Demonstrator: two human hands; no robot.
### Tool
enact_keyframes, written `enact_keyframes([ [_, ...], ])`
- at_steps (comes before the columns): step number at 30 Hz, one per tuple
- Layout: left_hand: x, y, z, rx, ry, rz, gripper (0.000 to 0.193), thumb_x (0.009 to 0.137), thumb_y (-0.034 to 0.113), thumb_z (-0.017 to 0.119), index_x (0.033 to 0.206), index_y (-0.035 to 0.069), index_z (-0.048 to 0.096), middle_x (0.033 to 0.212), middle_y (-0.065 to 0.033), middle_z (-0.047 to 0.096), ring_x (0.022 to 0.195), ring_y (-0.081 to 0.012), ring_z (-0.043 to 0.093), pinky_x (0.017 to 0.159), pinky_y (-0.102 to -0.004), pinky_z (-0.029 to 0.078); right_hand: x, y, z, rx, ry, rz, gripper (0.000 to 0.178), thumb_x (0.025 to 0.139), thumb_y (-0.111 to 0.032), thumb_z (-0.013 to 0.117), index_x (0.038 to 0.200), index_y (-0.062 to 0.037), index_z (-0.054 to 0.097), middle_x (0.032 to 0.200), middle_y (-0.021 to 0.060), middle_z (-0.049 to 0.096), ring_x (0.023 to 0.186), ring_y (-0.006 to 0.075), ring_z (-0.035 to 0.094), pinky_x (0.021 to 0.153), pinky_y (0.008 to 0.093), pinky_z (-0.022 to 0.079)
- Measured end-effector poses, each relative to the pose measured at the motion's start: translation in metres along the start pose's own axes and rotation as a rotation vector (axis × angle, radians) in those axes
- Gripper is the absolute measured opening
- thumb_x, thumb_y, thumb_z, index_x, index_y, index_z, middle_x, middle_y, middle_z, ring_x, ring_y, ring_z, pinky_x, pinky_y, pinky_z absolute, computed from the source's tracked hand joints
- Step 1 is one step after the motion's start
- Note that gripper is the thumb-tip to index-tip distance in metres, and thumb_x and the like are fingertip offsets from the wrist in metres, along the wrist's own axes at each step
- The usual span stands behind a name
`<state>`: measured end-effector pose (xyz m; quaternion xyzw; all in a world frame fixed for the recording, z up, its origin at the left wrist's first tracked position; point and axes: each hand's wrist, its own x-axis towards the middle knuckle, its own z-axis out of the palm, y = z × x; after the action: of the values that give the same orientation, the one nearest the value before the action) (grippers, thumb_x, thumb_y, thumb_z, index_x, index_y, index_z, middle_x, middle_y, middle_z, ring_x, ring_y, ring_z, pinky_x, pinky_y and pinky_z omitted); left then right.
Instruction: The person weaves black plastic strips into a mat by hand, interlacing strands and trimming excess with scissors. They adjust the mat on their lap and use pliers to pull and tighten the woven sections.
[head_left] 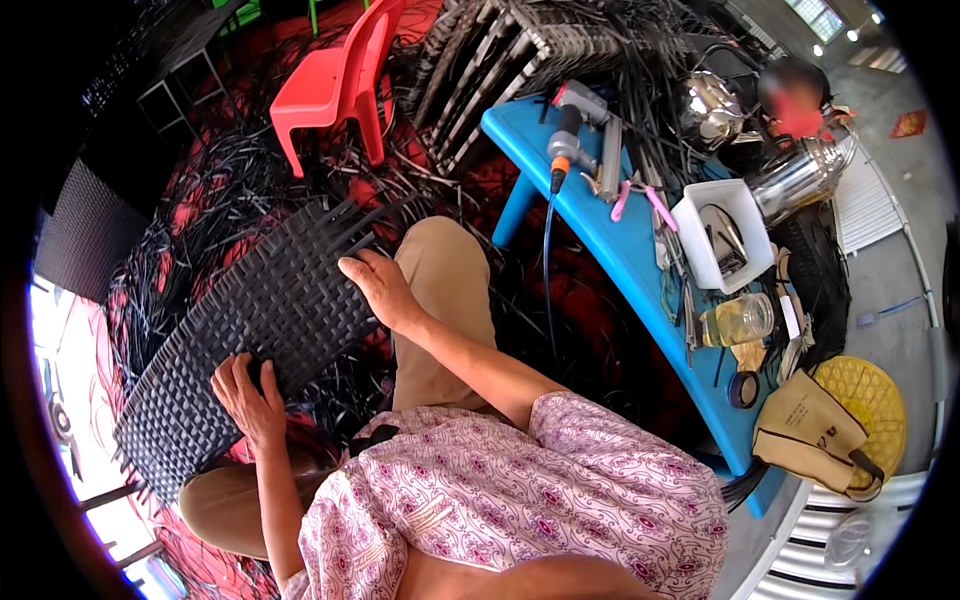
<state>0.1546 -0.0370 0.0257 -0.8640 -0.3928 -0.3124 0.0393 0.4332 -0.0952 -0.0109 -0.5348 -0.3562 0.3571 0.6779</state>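
Right hand (385, 290) on wicker panel (255, 320), black strips (230, 165), blue table (632, 262) around

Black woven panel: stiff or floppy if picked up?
The black woven panel is probably fairly stiff, given its tight, dense weave. Loose strip ends jutting past its upper edge may flex and snag.
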Motion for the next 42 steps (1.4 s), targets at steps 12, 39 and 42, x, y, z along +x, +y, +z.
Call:
enact_keyframes([
  [12,0.001,0.003,0.02,-0.029,-0.001,-0.085,0.031,0.094,0.021,0.068,0.117,0.0,0.062,0.115,-0.0171,0.058,0.109,-0.0371,0.054,0.098,-0.0474,0.042,0.008,0.001,-0.008,-0.111,0.009,-0.046,0.038,0.1,-0.033,0.051,0.105,0.0024,0.065,0.092,0.0062,0.066,0.086,0.0143,0.058,0.082,0.0304,0.045],
  [39,-0.006,0.001,0.02,-0.033,0.066,-0.102,0.037,0.081,0.025,0.082,0.11,0.006,0.068,0.111,-0.0105,0.06,0.102,-0.032,0.055,0.091,-0.043,0.045,-0.012,-0.046,-0.033,-1.303,0.22,-0.729,0.027,0.086,-0.024,0.08,0.107,-0.0076,0.073,0.109,0.0035,0.07,0.098,0.0275,0.066,0.087,0.0406,0.049],
  [42,-0.007,-0.003,0.025,-0.046,0.074,-0.074,0.038,0.081,0.026,0.082,0.11,0.006,0.068,0.111,-0.0103,0.06,0.101,-0.0319,0.055,0.09,-0.0429,0.045,-0.018,-0.048,-0.019,-1.237,0.129,-0.785,0.022,0.085,-0.024,0.08,0.104,-0.0128,0.074,0.109,-0.0001,0.07,0.104,0.0239,0.065,0.091,0.0403,0.046],
])
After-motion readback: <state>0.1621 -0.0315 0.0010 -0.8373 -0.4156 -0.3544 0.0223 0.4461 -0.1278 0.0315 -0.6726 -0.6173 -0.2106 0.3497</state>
